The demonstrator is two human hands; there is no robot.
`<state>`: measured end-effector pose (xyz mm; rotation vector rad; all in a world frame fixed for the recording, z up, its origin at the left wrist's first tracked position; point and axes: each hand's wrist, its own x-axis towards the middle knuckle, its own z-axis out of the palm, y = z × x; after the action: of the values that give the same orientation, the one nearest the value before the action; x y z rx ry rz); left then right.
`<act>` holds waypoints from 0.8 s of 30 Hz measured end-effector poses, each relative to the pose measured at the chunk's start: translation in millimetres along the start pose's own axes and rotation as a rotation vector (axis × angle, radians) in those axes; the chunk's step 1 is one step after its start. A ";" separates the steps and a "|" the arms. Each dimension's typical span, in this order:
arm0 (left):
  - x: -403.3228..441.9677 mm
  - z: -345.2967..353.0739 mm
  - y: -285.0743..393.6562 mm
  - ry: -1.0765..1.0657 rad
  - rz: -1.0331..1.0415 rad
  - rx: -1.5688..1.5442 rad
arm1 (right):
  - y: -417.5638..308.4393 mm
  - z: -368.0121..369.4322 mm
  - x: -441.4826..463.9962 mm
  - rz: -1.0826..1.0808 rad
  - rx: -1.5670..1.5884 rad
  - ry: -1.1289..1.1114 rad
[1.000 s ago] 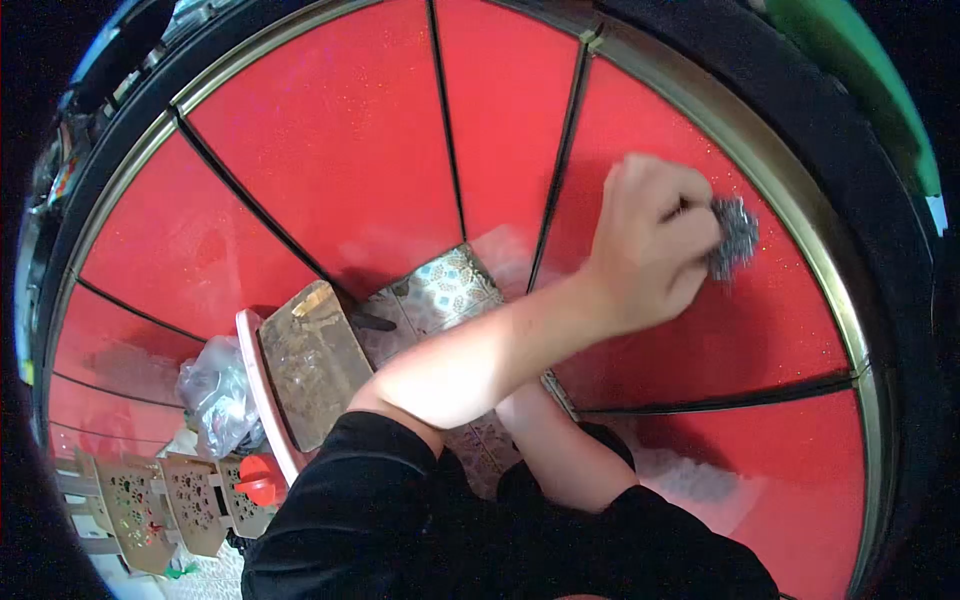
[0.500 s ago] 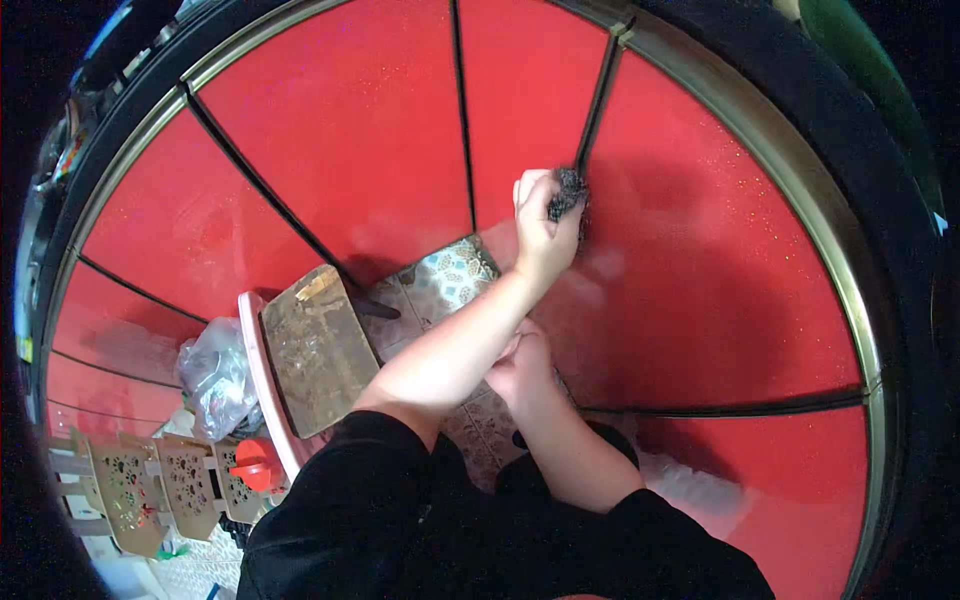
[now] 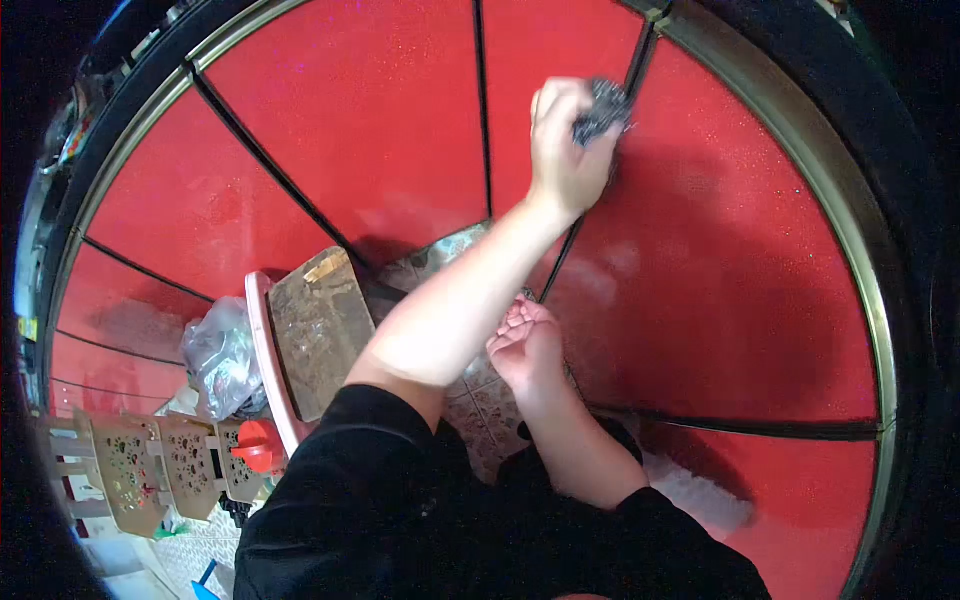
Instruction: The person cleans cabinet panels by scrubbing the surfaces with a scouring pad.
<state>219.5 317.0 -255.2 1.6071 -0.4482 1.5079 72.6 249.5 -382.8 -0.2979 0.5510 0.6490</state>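
A dark grey, shiny bundle of metal scouring wool (image 3: 602, 110) is gripped between the fingers and thumb of my left hand (image 3: 570, 145). That hand is raised against the red panelled surface (image 3: 735, 250), beside a black seam. Lower down, my right hand (image 3: 525, 340) is held near the middle, palm turned up and fingers curled in, with nothing visible inside them. My left forearm passes just to its left. Whitish smears show on the red panels around the hands.
At left, a worn brown board (image 3: 320, 335) lies on a pink-rimmed piece (image 3: 270, 370). Nearby are a clear plastic bag (image 3: 222, 355), a red object (image 3: 260, 447) and beige paw-print panels (image 3: 125, 465). Patterned floor tiles (image 3: 480, 415) show below. A metallic rim (image 3: 850, 220) curves along the right.
My left hand first swept left from the right-hand red panel, then rose along the black seam with the scouring wool. My right hand came into view near the middle. The view shifted slightly.
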 end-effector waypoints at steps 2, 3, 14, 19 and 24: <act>-39.5 -4.8 -10.7 -0.003 -0.237 0.019 | -1.2 -0.3 2.3 -0.010 0.012 -0.001; -59.9 -10.5 -18.1 -0.045 -0.308 -0.002 | -2.0 -3.1 4.9 0.001 0.027 0.002; 39.6 -0.9 -11.7 -0.022 -0.241 -0.092 | -5.5 1.1 3.6 -0.012 0.020 0.034; 46.3 1.2 -17.9 0.003 0.149 0.080 | -16.1 12.4 0.2 -0.018 0.059 0.083; -82.5 -11.3 -59.2 0.044 -0.559 -0.101 | -15.4 7.2 -0.4 -0.020 0.028 0.125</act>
<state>240.3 335.1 -353.6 1.4586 -0.0358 1.0736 85.0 240.7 -375.3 -0.3193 0.6755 0.6055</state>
